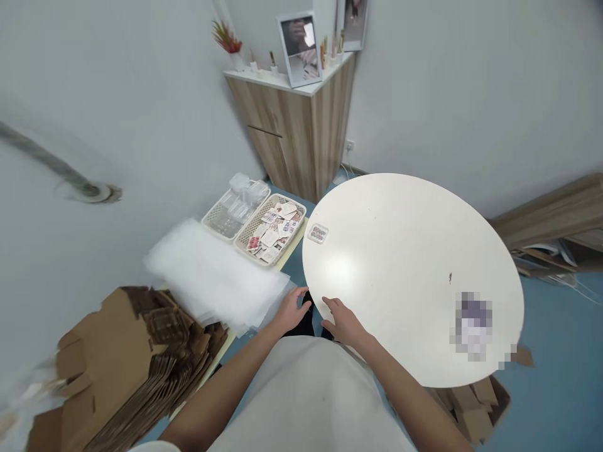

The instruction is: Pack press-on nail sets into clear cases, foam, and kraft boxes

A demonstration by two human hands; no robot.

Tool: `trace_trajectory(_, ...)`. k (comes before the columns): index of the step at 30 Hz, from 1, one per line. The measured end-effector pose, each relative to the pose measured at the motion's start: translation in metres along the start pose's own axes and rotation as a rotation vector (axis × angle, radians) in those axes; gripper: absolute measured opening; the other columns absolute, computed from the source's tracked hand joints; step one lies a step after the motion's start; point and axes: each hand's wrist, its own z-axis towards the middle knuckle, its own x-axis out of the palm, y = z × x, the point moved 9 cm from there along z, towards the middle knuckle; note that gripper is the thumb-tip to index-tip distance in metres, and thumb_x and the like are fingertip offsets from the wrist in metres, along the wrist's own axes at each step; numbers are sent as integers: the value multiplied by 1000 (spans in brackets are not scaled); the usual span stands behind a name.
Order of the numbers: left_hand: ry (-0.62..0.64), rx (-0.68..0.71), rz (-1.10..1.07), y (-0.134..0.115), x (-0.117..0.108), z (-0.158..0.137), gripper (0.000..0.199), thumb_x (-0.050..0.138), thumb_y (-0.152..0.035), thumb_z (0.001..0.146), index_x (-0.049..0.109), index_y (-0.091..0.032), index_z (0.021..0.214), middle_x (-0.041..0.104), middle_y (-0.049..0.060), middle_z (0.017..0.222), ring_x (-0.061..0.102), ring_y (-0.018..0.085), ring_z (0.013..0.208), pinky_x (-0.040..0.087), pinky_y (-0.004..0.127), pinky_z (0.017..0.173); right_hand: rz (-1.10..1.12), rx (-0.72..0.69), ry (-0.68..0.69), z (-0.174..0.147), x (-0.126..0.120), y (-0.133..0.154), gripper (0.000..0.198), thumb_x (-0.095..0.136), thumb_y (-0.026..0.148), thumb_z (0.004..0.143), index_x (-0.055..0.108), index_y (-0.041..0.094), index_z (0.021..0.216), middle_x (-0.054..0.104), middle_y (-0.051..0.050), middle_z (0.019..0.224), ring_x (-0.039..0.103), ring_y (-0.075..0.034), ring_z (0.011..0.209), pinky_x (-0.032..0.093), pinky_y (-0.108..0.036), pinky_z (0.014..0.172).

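My left hand [292,309] is just off the near left edge of a round white table [400,251], thumb and fingers apart with nothing between them. Over that table's rim, my right hand [343,321] has its fingers stretched out and is also empty; whether it touches the top I cannot tell. Farther up on the table's left side lies a small clear case [318,233] with small patterned pieces in rows. A stack of white translucent sheets [211,273] lies to the left of my left hand.
Left of the table stand a basket of printed cards [240,243] and a basket of clear plastic boxes [207,220]. Folded cardboard boxes [113,339] pile up at lower left. A wooden cabinet [292,144] fills the corner. A blurred-out patch [473,323] covers something on the table's right.
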Motion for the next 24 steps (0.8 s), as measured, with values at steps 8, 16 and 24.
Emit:
trace_trajectory(8, -41, -106, 71, 21, -32, -46, 39, 50, -39, 76, 52, -21, 110, 55, 8, 114, 52, 22, 102, 44, 34, 82, -134, -91, 205, -16, 23, 29, 58, 49, 30, 76, 32, 22, 131, 48, -10, 118, 52, -22, 99, 41, -31, 79)
trace_trajectory(16, -225, -116, -92, 39, -86, -77, 34, 55, -33, 71, 55, -19, 102, 57, 9, 111, 56, 20, 94, 47, 31, 73, -314, -173, 312, 3, 73, 64, 56, 50, 32, 76, 36, 17, 129, 50, -13, 118, 50, -26, 106, 39, -34, 85)
trace_trajectory(24, -419, -184, -350, 90, -138, -111, 32, 58, -31, 69, 56, -16, 97, 59, 11, 102, 58, 16, 79, 47, 30, 69, -522, -286, 305, 38, 115, 113, 54, 48, 29, 78, 35, 17, 128, 50, -14, 117, 50, -26, 105, 39, -33, 83)
